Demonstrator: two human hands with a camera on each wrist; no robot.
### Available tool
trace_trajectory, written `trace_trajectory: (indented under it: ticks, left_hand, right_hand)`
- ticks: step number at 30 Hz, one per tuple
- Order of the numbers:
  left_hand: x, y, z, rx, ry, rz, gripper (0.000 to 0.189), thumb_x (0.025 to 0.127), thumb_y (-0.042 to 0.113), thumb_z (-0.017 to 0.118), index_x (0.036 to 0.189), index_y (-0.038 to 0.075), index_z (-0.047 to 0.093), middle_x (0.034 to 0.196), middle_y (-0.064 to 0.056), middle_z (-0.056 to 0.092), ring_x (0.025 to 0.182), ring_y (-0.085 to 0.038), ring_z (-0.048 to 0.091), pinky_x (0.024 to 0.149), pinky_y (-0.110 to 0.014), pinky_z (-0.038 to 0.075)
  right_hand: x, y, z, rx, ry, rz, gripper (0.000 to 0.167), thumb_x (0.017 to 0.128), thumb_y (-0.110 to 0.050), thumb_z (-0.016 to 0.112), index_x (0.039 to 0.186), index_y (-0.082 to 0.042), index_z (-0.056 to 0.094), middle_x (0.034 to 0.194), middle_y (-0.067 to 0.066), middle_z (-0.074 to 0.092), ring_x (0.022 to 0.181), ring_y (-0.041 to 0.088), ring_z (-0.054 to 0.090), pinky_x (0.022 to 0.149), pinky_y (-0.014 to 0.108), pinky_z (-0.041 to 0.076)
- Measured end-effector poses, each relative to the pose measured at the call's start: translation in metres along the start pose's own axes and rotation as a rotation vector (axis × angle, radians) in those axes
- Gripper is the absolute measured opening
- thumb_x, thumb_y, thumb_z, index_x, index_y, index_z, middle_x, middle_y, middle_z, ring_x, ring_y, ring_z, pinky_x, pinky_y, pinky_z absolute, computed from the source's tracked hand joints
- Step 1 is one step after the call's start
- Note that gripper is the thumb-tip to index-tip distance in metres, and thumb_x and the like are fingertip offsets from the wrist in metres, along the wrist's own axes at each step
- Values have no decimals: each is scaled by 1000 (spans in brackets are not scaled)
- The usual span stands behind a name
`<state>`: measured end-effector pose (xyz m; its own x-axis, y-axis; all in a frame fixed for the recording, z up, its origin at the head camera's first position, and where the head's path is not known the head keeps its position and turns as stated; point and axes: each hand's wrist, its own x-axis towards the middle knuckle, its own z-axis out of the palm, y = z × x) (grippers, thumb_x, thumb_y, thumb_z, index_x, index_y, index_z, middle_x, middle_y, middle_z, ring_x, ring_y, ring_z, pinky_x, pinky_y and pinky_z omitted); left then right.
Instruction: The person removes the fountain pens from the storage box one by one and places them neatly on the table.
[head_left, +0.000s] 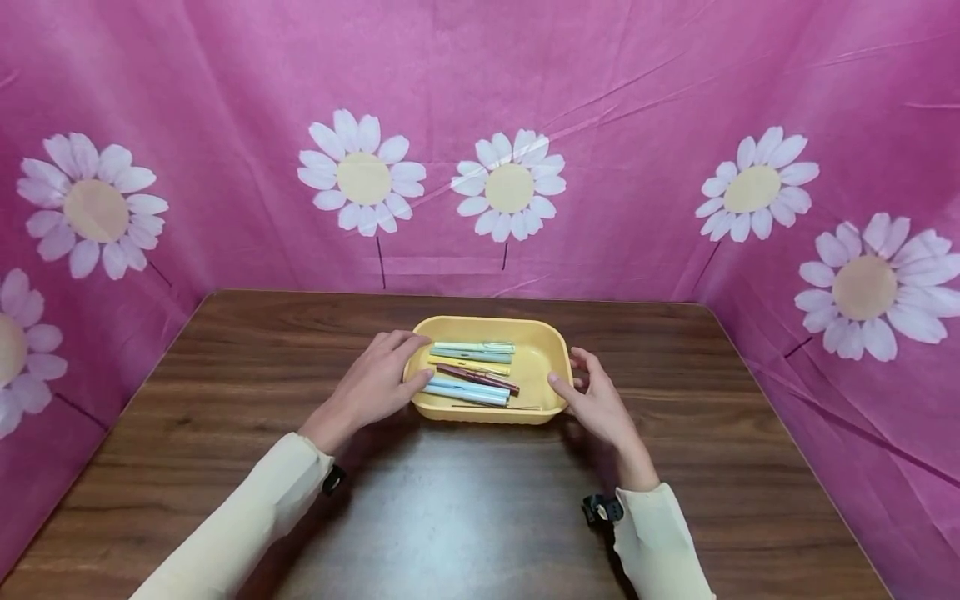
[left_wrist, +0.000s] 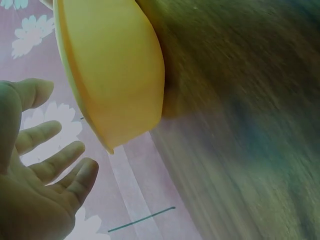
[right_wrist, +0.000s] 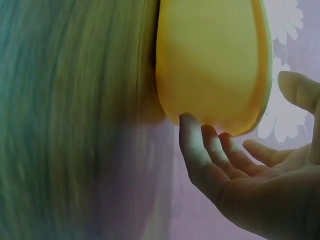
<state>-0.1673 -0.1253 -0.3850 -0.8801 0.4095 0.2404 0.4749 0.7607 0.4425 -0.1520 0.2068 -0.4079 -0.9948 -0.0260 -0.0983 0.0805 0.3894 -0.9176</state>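
A yellow tray [head_left: 536,354] with rounded corners sits on the table, between my two hands. Inside it several pens lie side by side, among them a yellow pen [head_left: 468,365], a maroon pen [head_left: 480,379] and a light blue pen [head_left: 468,390]. At the tray's left end is my left hand [head_left: 375,379]; the left wrist view shows its fingers spread and apart from the tray wall [left_wrist: 115,70]. My right hand [head_left: 600,404] is at the right end, thumb above the rim. In the right wrist view its fingertips [right_wrist: 188,122] come up to the wall; contact is unclear.
The brown wood-grain table [head_left: 450,500] extends around the tray. Behind it and along both sides hangs a pink cloth [head_left: 600,67] printed with large white flowers. Each wrist wears a small black device, such as the one [head_left: 600,508] on the right.
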Motion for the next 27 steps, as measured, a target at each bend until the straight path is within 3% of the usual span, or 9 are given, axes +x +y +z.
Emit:
trace_trajectory:
  ticks: [4, 11, 19, 27]
  left_hand:
    - [5, 2, 3, -12, -15, -1, 48, 97, 28, 69, 138, 6, 59, 135, -16, 58, 127, -35, 48, 105, -52, 42]
    - [15, 2, 4, 11, -31, 20, 49, 96, 28, 69, 139, 6, 58, 138, -15, 57, 129, -35, 48, 107, -50, 40]
    - [32, 0, 3, 7, -82, 29, 53, 98, 27, 68, 143, 4, 55, 139, -18, 56, 131, -37, 47, 108, -52, 40]
    - [47, -4, 9, -60, -126, 1, 55, 98, 25, 68, 145, 3, 51, 140, -17, 56, 129, -35, 49, 107, -51, 40]
  right_hand:
    - [2, 2, -2, 130, -21, 54, 71, 100, -17, 65, 155, 3, 24, 153, 27, 34, 125, 39, 49, 74, 31, 59]
    - [3, 8, -2, 204, -34, 109, 62, 103, -14, 61, 154, 1, 29, 153, 24, 35, 120, 38, 55, 78, 38, 59]
    - [2, 15, -4, 255, -56, 97, 55, 102, -3, 56, 152, 0, 33, 149, 25, 37, 112, 38, 59, 77, 46, 60]
    - [2, 19, -4, 299, -51, 92, 54, 102, -3, 56, 151, -2, 35, 147, 25, 40, 107, 35, 62, 75, 46, 60]
